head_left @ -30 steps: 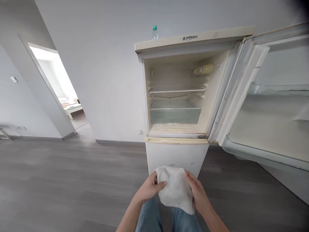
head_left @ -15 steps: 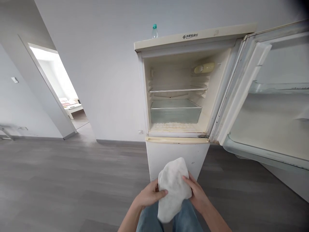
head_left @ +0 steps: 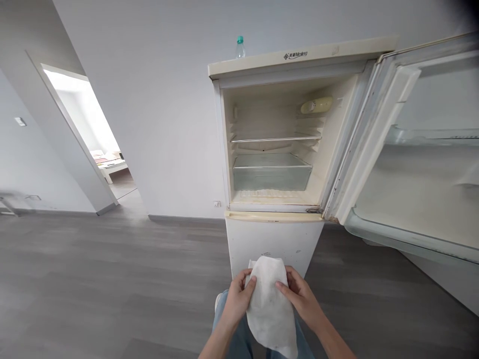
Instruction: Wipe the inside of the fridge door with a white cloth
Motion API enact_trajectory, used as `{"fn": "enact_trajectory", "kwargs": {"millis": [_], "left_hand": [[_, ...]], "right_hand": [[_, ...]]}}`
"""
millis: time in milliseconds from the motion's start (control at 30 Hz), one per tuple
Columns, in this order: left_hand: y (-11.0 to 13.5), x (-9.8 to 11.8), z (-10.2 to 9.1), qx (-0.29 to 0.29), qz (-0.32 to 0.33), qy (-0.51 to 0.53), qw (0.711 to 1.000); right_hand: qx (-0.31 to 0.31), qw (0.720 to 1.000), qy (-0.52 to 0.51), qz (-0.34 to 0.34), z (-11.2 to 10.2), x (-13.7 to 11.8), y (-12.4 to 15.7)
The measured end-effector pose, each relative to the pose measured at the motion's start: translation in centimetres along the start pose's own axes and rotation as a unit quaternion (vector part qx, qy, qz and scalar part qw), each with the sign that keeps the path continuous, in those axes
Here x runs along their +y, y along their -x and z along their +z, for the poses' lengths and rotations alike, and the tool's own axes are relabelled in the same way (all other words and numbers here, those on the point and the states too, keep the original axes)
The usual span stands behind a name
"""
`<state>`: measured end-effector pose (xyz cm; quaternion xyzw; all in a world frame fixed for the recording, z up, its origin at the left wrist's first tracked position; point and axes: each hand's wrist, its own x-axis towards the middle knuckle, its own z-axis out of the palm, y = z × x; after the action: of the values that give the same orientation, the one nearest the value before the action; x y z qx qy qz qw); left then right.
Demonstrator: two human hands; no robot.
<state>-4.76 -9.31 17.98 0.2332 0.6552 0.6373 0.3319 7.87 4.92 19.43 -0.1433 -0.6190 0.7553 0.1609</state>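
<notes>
White cloth, soft and lightly speckled, is held low in the centre of the head view, in front of the person's jeans and just before the closed lower door of a cream fridge. The left hand grips the cloth's left edge, thumb on the front face and fingers curled behind; the right hand pinches the right edge near the top, thumb pressed onto the fabric. Both hands are closed on the cloth, which hangs folded between them with its lower end drooping past the wrists. The fridge stands against a pale grey wall. Its upper door is swung wide to the right, showing door shelves along its inner face. Inside the upper compartment sit a wire shelf and, below it, a clear drawer; a small control housing is fixed to the right inner wall. A plastic bottle with a green cap stands upright on top of the fridge, towards its left rear. The floor is grey wood-effect plank. At left, an open doorway gives onto a bright room where low furniture is visible, too small to identify.
</notes>
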Motion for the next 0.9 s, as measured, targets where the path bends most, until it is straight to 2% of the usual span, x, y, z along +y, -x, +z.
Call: {"fn": "enact_trajectory", "kwargs": {"millis": [267, 400, 600, 667, 800, 900], "left_hand": [[0.0, 0.5, -0.3, -0.019, 0.014, 0.066, 0.998], [-0.1, 0.1, -0.9, -0.048, 0.052, 0.052, 0.996], [0.6, 0.8, -2.2, -0.058, 0.077, -0.030, 0.995], [0.9, 1.1, -2.2, -0.069, 0.075, -0.023, 0.995], [1.0, 1.4, -1.5, -0.129, 0.046, 0.061, 0.989], [0.9, 1.8, -1.1, -0.125, 0.045, 0.094, 0.987]], "right_hand": [[0.002, 0.999, 0.038, 0.010, -0.9, 0.1, 0.1], [0.005, 0.989, 0.145, -0.007, -1.6, 0.1, 0.1], [0.063, 0.945, 0.315, -0.064, -2.8, -0.9, 0.3], [0.081, 0.939, 0.326, -0.075, -2.8, -1.3, 0.4], [0.122, 0.938, 0.314, -0.080, -2.4, -1.6, 0.6], [0.135, 0.941, 0.302, -0.073, -2.4, -1.4, 0.6]]}}
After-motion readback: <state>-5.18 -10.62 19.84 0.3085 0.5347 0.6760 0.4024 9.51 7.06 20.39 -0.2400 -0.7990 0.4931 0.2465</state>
